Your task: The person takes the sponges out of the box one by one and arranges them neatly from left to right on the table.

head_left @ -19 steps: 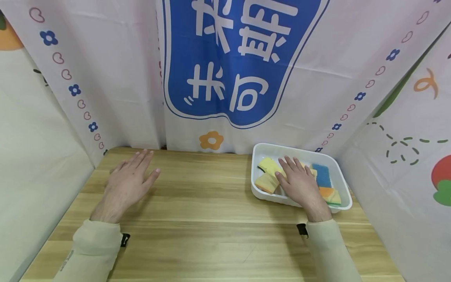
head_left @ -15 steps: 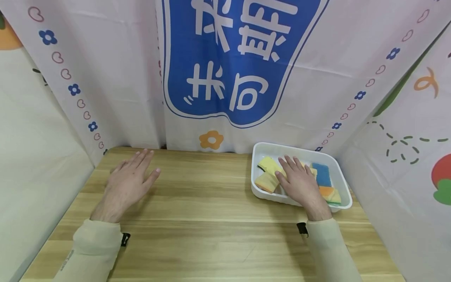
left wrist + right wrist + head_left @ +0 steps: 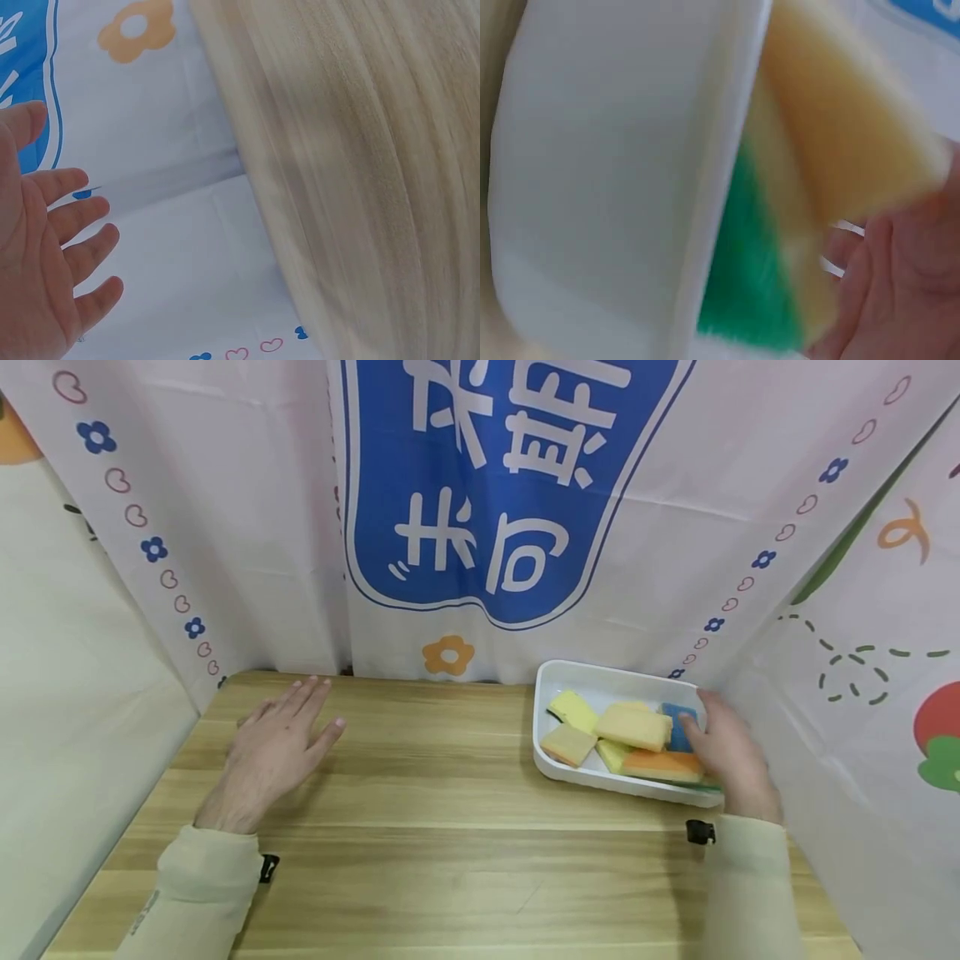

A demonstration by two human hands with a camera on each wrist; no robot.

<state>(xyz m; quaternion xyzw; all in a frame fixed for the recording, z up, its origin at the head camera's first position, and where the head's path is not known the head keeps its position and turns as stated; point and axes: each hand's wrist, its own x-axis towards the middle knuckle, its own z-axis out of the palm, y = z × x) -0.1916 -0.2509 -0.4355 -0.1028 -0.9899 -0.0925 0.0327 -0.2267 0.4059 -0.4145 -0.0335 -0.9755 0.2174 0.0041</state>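
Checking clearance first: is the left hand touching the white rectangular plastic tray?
Apart: head view shows wood-grain tabletop between left hand and tray.

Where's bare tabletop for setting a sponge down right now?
Open wood lies between the left hand and the white tray, and, closer in, between both sleeves. Crowded: the tray's middle and right, where sponges overlap beside the right hand.

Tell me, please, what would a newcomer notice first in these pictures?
Probably the large blue panel with white characters, on the pale cloth behind the wooden table. Next come the colourful sponges in the white tray at the table's far right, with the right hand at the tray's right end. The left hand has its fingers extended at the table's left side.
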